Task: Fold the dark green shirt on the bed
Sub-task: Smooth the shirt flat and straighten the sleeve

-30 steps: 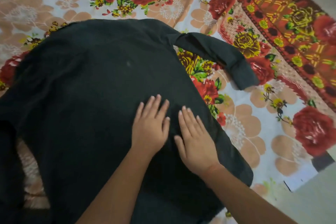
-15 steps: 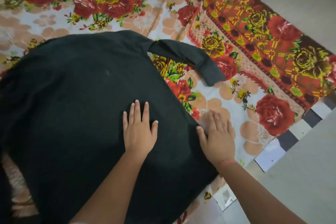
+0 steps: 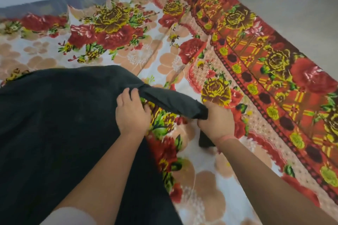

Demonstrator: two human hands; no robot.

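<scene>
Item: shirt (image 3: 64, 133), dark green, reading almost black in this light. Location: spread flat on the flower-printed bed (image 3: 201, 184), filling the lower left of the frame, with one sleeve (image 3: 172, 100) running out toward centre right. Holds: left hand (image 3: 131, 113) at centre frame, its grip closed, fingers curled over the bunched cloth where sleeve meets body. Right hand (image 3: 217, 120) just right of centre, grip closed round the outer end of the sleeve, fingers tucked under and out of sight. The sleeve is raised slightly off the bed between the two hands. A dark scrap shows under the right wrist; whether it is the cuff cannot be told. Handling, judged: light, soft and limp, with no stiffness of its own. It will sag wherever unsupported and wrinkle at any pinch point, as the gathered seam already shows. Not fragile and not slippery; the cloth is likely to drag a little on the bed. Best taken at seams and edges: shoulder seam and sleeve end for this fold, hem and collar corners afterward, with a flat palm to smooth each layer.
</scene>
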